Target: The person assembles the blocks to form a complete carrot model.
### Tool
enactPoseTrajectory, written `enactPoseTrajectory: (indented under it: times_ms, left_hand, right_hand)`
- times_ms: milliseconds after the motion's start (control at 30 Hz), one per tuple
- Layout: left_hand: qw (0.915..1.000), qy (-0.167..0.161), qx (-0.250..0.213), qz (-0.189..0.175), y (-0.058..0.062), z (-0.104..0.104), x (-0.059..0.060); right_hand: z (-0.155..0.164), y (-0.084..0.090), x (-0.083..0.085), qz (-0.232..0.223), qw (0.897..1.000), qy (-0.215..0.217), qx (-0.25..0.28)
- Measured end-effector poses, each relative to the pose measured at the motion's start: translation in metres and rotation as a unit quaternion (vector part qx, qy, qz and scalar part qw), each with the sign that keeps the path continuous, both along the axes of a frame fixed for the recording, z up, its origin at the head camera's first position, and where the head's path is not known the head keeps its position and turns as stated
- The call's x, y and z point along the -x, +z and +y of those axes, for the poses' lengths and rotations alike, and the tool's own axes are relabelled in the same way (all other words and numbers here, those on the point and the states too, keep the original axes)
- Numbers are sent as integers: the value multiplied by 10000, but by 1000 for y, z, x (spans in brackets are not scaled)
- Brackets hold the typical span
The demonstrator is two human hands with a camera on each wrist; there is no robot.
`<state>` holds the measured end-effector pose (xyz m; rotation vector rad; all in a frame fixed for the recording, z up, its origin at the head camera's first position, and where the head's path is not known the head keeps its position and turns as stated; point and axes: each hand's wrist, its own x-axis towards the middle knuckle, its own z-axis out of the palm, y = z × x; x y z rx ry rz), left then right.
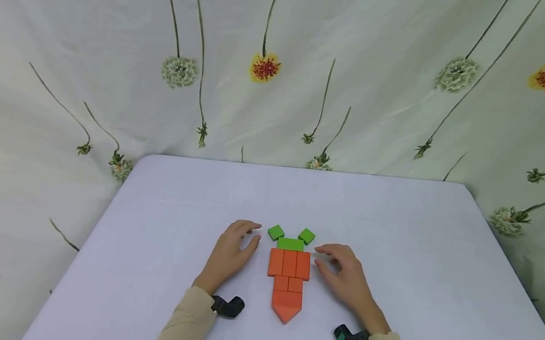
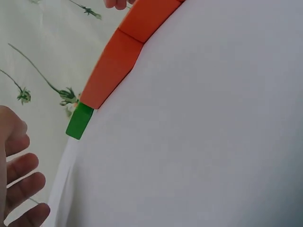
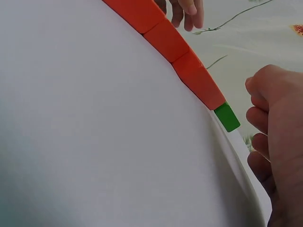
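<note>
A flat carrot figure of orange blocks lies on the white table, its point toward me, topped by a green block and two small tilted green blocks. My left hand rests on the table just left of the orange blocks, fingers loosely curved, holding nothing. At the right of the figure my right hand rests the same way, apart from the blocks. The left wrist view shows the orange row and a green block; the right wrist view shows the orange row and a green block.
A flowered cloth hangs behind and around the table. The table's rounded far corners and side edges are in view. Black wrist camera mounts sit at both cuffs.
</note>
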<state>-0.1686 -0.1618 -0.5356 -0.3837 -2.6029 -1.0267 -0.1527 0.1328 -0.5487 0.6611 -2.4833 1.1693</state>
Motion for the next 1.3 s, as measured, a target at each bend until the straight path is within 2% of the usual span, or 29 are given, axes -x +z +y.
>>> enactPoseTrajectory:
  times_ms: [200, 367, 533, 767, 967, 1100, 1300]
  left_hand:
    - [9927, 347, 411, 1075, -7, -21, -26]
    - [9878, 448, 549, 1386, -14, -33, -34]
    - [9868, 458, 543, 1453, -12, -37, -34]
    - [9886, 503, 478, 1339, -14, -36, -35]
    - [9852, 599, 457, 1541, -19, -35, -32]
    - [9855, 771, 659, 1359, -19, -35, -33]
    - [9849, 1020, 1239, 650, -12, -34, -39]
  right_hand:
    - [8, 1, -2, 324, 9959, -847, -64]
    - [17, 0, -2, 378, 9885, -1459, 135]
    - [26, -1, -4, 449, 9839, -1699, 333]
    - [38, -3, -13, 615, 9797, -1898, 199]
    - [46, -2, -18, 433, 9787, -1999, 162]
    - [48, -2, -18, 135, 9782, -2034, -403]
    - [48, -1, -21, -320, 9676, -2114, -1341]
